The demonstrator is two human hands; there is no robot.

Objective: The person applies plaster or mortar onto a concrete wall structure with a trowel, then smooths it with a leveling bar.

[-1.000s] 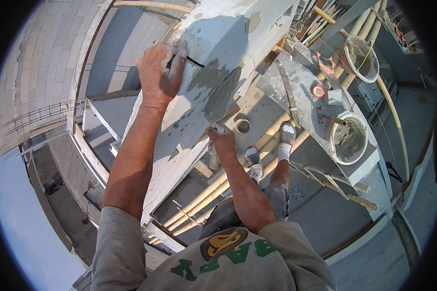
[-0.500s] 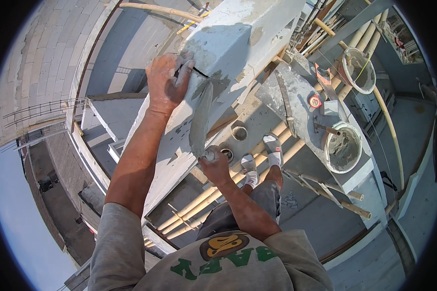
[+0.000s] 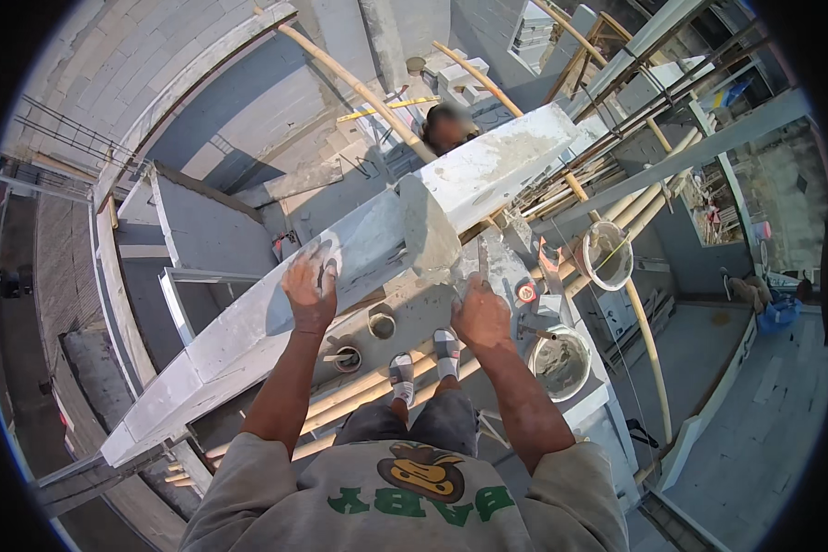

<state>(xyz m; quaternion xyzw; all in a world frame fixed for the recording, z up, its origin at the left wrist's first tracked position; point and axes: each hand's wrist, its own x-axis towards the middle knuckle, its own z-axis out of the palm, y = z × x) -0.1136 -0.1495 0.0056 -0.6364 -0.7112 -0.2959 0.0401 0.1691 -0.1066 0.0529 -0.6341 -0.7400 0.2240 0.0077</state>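
Note:
My left hand [image 3: 311,287] rests against the near side of a pale block wall [image 3: 248,313], its fingers apart and holding nothing. My right hand [image 3: 481,316] is closed around the handle of a trowel, most of it hidden by the fist. The greyish blade, close to the mortar, is hard to tell from it. Grey mortar [image 3: 428,225] covers the end of a raised block [image 3: 506,161] that sits on the wall, just beyond my right hand. White wet-looking smears mark the wall above my left fingers.
A mortar bucket [image 3: 561,363] and a second bucket [image 3: 608,255] stand to the right, by a tape measure [image 3: 526,292] and an orange-handled saw [image 3: 550,258]. Bamboo poles [image 3: 377,391] run beneath my feet. Another person's head [image 3: 448,127] shows beyond the wall.
My left hand has opened and slid back along the wall. My right hand has moved right and forward with the trowel. The view has shifted, bringing another person into sight.

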